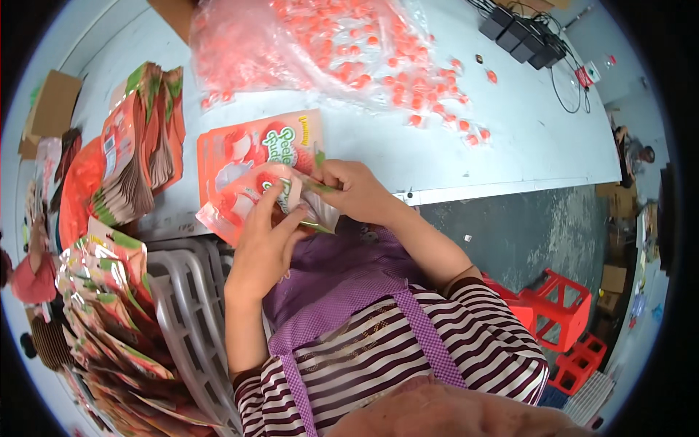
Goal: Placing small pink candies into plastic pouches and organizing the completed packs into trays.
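In front of my chest, at the table's near edge, I hold a pink and red candy pouch (234,202). My left hand (263,237) is closed on it, thumb and fingers over its printed front. At the pouch's right end, my right hand (357,191) pinches the edge, and pale inner film shows between the two hands. I cannot tell whether anything is inside. Just beyond it lies a small stack of flat pouches (226,149) in the same colours, partly covered by the held one.
Wrapped red candies (400,91) spill from a clear plastic bag (251,54) on the white table (524,138). Bundled pouches (138,153) stand at the left. More pouches (116,320) are heaped beside a grey plastic crate (186,291). Black power adapters (520,36) sit far right; red stools (557,306) stand below.
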The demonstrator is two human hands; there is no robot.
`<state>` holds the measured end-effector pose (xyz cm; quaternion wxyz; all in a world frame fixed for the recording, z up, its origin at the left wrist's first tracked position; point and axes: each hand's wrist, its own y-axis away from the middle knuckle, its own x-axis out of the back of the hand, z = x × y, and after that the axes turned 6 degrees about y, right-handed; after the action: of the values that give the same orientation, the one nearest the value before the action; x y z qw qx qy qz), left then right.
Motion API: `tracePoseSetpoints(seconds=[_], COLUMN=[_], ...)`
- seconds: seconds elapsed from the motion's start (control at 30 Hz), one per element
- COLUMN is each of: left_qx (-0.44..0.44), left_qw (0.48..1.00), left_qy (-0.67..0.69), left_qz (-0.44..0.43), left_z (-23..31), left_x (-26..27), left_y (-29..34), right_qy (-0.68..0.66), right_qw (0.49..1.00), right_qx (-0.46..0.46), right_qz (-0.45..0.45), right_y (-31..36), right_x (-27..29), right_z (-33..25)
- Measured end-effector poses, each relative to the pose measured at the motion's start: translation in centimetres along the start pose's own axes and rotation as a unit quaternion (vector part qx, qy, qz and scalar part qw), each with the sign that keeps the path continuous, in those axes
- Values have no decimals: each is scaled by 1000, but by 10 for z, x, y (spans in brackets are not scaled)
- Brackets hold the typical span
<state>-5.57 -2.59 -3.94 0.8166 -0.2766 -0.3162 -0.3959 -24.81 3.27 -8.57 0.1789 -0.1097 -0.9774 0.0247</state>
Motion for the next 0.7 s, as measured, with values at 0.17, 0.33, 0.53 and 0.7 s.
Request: tracePoseSetpoints(seconds=[0.17,0.33,0.53,0.7], left_qx=[-81,-28,-20,-1], left_qw=[994,991,990,992], left_qy=[-54,-2,5,9], left_qz=[39,127,138,125], left_z=[-19,-55,-56,-57], left_x=[-16,-47,-53,-52], left_y=[-9,-17,-28,-25], right_qy=[-30,275,529,529], right_qw=[999,905,769,801], right_qx=[1,101,-93,-102], right_qz=[21,309,348,263], right_y=[8,23,67,55], right_x=[11,85,178,174], right_z=[0,27,81,82])
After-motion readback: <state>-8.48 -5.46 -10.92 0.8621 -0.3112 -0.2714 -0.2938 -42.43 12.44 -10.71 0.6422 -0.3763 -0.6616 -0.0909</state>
